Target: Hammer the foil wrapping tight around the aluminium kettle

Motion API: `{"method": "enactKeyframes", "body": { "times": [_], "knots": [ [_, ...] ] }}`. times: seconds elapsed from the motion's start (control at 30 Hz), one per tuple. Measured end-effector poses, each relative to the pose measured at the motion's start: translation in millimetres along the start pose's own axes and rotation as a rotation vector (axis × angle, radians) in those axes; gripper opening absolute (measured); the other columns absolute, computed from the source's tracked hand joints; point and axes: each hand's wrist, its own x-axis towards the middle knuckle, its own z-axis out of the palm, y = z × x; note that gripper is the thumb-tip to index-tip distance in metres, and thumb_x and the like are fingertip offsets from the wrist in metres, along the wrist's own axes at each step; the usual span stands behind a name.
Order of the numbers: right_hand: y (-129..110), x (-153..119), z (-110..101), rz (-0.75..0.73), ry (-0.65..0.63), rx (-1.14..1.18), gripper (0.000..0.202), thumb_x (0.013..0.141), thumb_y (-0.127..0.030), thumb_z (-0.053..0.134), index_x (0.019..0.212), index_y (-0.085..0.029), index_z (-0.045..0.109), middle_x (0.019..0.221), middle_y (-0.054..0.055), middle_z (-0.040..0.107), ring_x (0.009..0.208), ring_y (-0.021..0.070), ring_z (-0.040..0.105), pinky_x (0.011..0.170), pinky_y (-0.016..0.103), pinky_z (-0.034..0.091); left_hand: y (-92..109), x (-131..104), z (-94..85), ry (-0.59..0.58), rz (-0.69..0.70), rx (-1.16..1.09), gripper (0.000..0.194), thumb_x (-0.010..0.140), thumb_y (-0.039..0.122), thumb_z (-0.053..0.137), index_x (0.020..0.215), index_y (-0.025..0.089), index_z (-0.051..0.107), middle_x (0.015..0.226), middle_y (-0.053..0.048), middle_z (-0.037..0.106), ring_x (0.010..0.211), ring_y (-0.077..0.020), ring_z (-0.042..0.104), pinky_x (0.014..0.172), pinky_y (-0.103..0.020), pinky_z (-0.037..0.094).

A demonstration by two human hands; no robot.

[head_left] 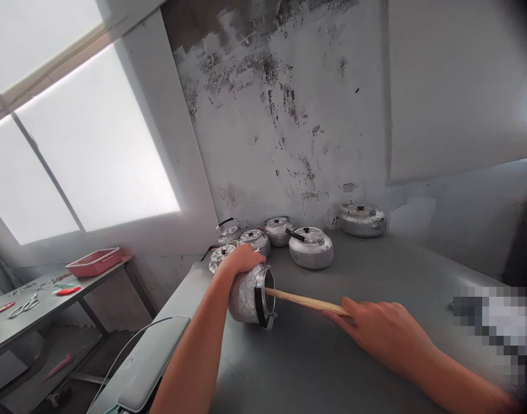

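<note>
A silver metal kettle (245,296) lies tipped on its side on the grey table (315,351), its round mouth facing right and its black handle hanging across the opening. My left hand (246,259) grips the kettle's upper side; the fingertips are partly hidden behind it. In my right hand (381,328) is a wooden stick (308,300), held near its right end with the fingers closed round it. The stick's far end reaches into the kettle's mouth, where its tip is hidden.
Several silver kettles stand behind, including one with a black handle (311,253) and one farther right (363,221) by the wall. A grey case (153,362) lies at the left edge. On a side table are a red basket (95,263) and scissors (25,306).
</note>
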Motion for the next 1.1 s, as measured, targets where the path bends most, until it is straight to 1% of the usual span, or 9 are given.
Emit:
{"method": "enactKeyframes", "body": {
  "times": [0.1,0.2,0.3,0.57,0.67,0.73,0.87,1.03,1.1],
  "knots": [
    [-0.6,-0.3,3.2,-0.041,0.036,0.025,0.054,0.101,-0.059,0.037,0.068,-0.022,0.060,0.054,0.001,0.068,0.049,0.0233,0.067,0.050,0.030,0.012,1.2,-0.9,-1.9,-0.021,-0.011,0.023,0.040,0.094,0.020,0.043,0.121,0.028,0.072,0.106,-0.010,0.071,0.108,-0.0283,0.060,0.082,-0.030,0.045],
    [-1.4,-2.0,6.7,-0.027,0.073,-0.011,0.054,0.102,-0.056,0.036,0.067,-0.022,0.060,0.051,0.002,0.067,0.046,0.0234,0.066,0.049,0.031,0.011,2.0,-1.1,-2.9,-0.026,-0.018,0.035,0.041,0.096,0.021,0.043,0.123,0.029,0.071,0.106,-0.010,0.071,0.108,-0.0286,0.060,0.083,-0.030,0.045],
    [-1.6,-3.5,7.5,-0.073,0.098,-0.013,0.056,0.102,-0.058,0.034,0.068,-0.022,0.060,0.052,0.002,0.067,0.046,0.0238,0.066,0.050,0.032,0.009,2.1,-0.8,-3.0,-0.031,-0.008,0.050,0.041,0.096,0.021,0.042,0.124,0.029,0.071,0.105,-0.011,0.071,0.108,-0.0290,0.060,0.084,-0.031,0.044],
    [-1.7,-0.9,1.8,0.003,-0.013,-0.024,0.056,0.101,-0.060,0.035,0.069,-0.023,0.062,0.054,0.002,0.069,0.051,0.0251,0.069,0.050,0.031,0.009,1.5,-0.4,-1.0,-0.041,-0.027,0.053,0.043,0.097,0.023,0.041,0.128,0.031,0.069,0.110,-0.010,0.069,0.110,-0.0283,0.060,0.085,-0.030,0.044],
    [-1.5,-3.0,2.6,-0.042,-0.017,0.004,0.055,0.102,-0.058,0.034,0.070,-0.023,0.062,0.055,0.002,0.069,0.052,0.0261,0.069,0.051,0.031,0.010,1.5,-0.6,-0.9,-0.040,-0.033,0.050,0.042,0.097,0.024,0.042,0.127,0.032,0.070,0.110,-0.010,0.069,0.111,-0.0283,0.059,0.085,-0.030,0.044],
    [-1.2,-3.4,3.5,-0.077,-0.004,0.021,0.054,0.102,-0.057,0.034,0.072,-0.023,0.063,0.057,0.001,0.070,0.052,0.0261,0.069,0.051,0.031,0.010,1.4,-0.6,-0.8,-0.039,-0.030,0.052,0.042,0.097,0.024,0.042,0.126,0.032,0.070,0.110,-0.009,0.069,0.111,-0.0280,0.059,0.084,-0.029,0.044],
    [0.0,-1.7,3.9,-0.040,0.032,-0.008,0.054,0.102,-0.057,0.035,0.069,-0.023,0.061,0.053,0.001,0.068,0.049,0.0250,0.068,0.051,0.032,0.008,0.9,0.0,-0.2,-0.033,-0.015,0.064,0.042,0.096,0.022,0.041,0.125,0.028,0.071,0.107,-0.011,0.069,0.109,-0.0293,0.059,0.084,-0.031,0.044],
    [2.1,-1.3,4.8,-0.097,0.133,0.006,0.056,0.101,-0.060,0.035,0.067,-0.022,0.058,0.049,-0.001,0.064,0.043,0.0202,0.063,0.051,0.032,0.007,0.5,0.8,0.2,-0.038,0.001,0.068,0.042,0.095,0.021,0.042,0.124,0.029,0.071,0.105,-0.010,0.069,0.109,-0.0290,0.059,0.084,-0.031,0.044],
    [2.7,-1.2,5.8,-0.084,0.136,0.004,0.056,0.101,-0.060,0.036,0.067,-0.022,0.058,0.050,0.000,0.065,0.043,0.0198,0.063,0.051,0.032,0.007,0.6,0.8,0.4,-0.038,0.002,0.071,0.042,0.095,0.020,0.042,0.124,0.030,0.071,0.104,-0.010,0.070,0.111,-0.0290,0.058,0.085,-0.030,0.044]
  ]
}}
